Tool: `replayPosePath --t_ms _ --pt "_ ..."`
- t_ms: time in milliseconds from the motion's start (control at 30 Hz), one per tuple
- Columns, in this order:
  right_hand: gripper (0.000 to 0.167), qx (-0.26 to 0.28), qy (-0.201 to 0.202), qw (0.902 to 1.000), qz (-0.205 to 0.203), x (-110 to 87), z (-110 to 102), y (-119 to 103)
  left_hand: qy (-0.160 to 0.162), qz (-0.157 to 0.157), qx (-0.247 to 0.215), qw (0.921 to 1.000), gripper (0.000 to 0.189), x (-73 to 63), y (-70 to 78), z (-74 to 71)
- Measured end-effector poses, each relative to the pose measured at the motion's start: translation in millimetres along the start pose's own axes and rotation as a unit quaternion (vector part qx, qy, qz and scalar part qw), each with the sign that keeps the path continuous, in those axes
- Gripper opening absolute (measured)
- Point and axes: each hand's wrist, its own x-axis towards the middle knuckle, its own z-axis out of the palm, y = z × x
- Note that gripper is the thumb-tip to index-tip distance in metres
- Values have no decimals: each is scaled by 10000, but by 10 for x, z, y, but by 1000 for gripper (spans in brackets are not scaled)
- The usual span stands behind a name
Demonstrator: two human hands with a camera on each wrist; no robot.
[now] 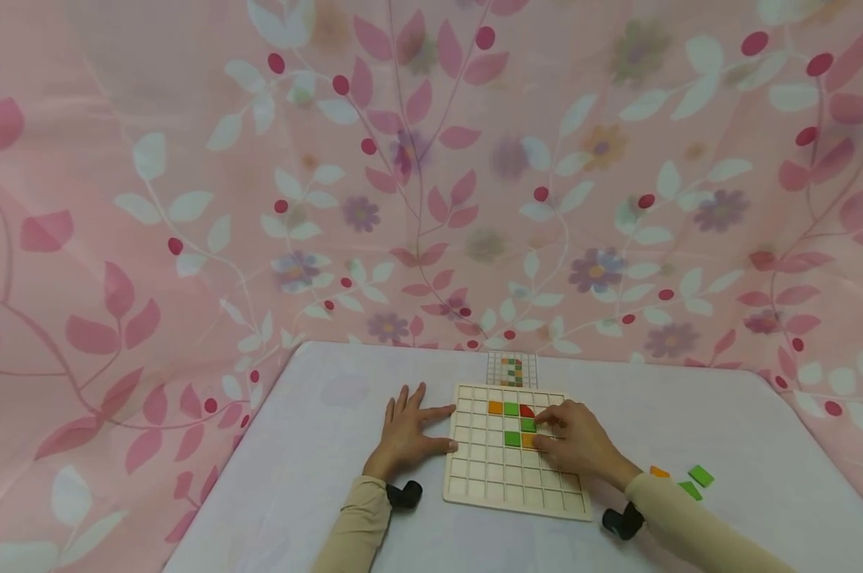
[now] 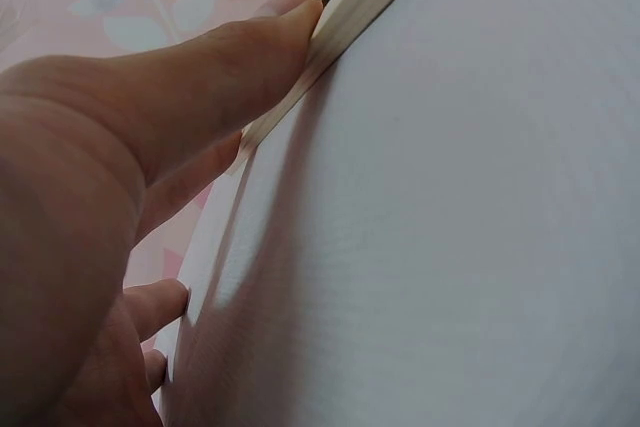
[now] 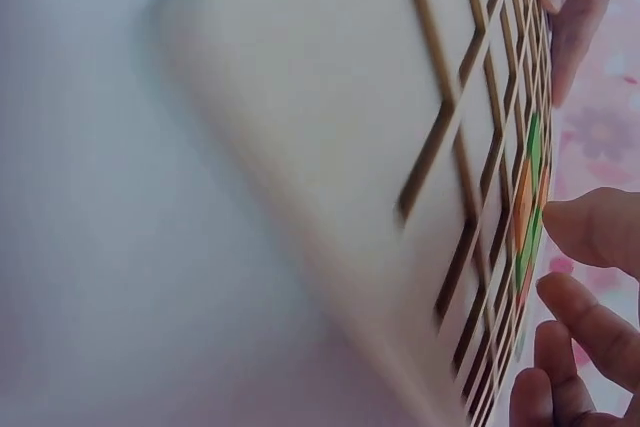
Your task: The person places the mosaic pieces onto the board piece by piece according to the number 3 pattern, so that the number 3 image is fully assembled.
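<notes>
A pale wooden grid board [image 1: 517,485] lies on the white table with several coloured tiles in its squares. The top row holds an orange tile [image 1: 495,407], a green tile [image 1: 511,409] and a red tile [image 1: 526,411] with a rounded corner. Below are another green tile [image 1: 527,426], a green one [image 1: 512,439] and an orange one [image 1: 527,440]. My left hand [image 1: 405,436] spreads beside the board, thumb and index finger touching its left edge. Over the tiles hovers my right hand [image 1: 577,438], its thumb [image 3: 595,232] and index finger apart, no tile visible between them.
Behind the board lies a small printed grid card [image 1: 512,370] with a coloured pattern. Loose tiles sit right of the board near the right forearm: a green square [image 1: 701,476], a green piece [image 1: 690,490] and an orange piece [image 1: 659,472]. A pink floral curtain [image 1: 431,199] hangs behind.
</notes>
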Motion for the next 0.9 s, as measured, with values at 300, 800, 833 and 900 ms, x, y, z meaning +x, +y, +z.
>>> replayPosePath --t_ms 300,800,833,900 --pt "26 -471 -171 9984 276 -220 -350 299 -3 -45 11 10000 69 -9 26 -32" --pt "30 -882 -136 9937 672 -731 -1020 944 -64 -49 -72 9999 69 -13 29 -12" --pt "31 -908 -162 9934 675 -756 -1052 977 -58 -55 -65 9999 69 -13 31 -14" --pt "32 -946 -244 9932 629 -807 -1106 1034 -57 -82 -47 9999 68 -15 35 -16"
